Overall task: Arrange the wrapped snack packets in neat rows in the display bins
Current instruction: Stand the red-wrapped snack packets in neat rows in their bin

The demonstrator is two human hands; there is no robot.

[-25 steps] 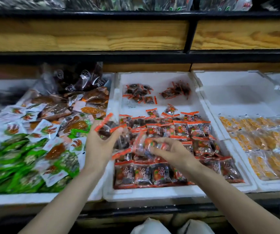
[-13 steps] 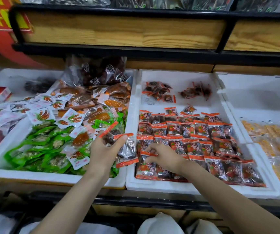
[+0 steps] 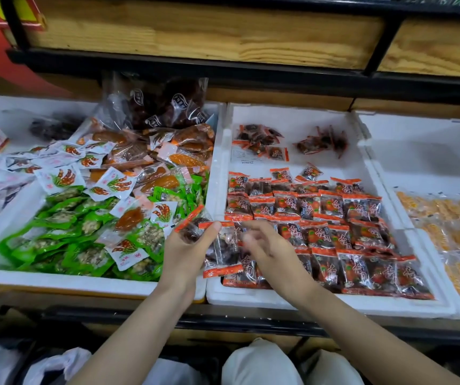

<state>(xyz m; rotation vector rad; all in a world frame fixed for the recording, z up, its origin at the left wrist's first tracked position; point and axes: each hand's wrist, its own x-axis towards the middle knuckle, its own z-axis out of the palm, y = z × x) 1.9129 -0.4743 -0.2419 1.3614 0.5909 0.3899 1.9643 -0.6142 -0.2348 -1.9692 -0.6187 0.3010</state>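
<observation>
Rows of orange-edged snack packets [image 3: 334, 215] with dark contents lie in the middle white foam bin [image 3: 287, 298]. My left hand [image 3: 187, 248] grips a small stack of these packets [image 3: 220, 251] over the wall between the left and middle bins, thumb on top. My right hand [image 3: 267, 245] hovers just right of the stack, above the bin's front left corner, fingers loosely curled and blurred. Whether it pinches a packet is unclear. Loose packets [image 3: 262, 140] lie at the back of the bin.
The left foam bin [image 3: 56, 282] is heaped with green, white and orange packets. A right bin [image 3: 423, 168] holds yellow packets [image 3: 451, 226]. A wooden shelf with black rails [image 3: 223, 68] hangs over the bins. Plastic bags lie on the floor below.
The view has shifted slightly. My right hand has lifted off the front row packets and moved toward the stack in my left hand. My left hand keeps its packets.
</observation>
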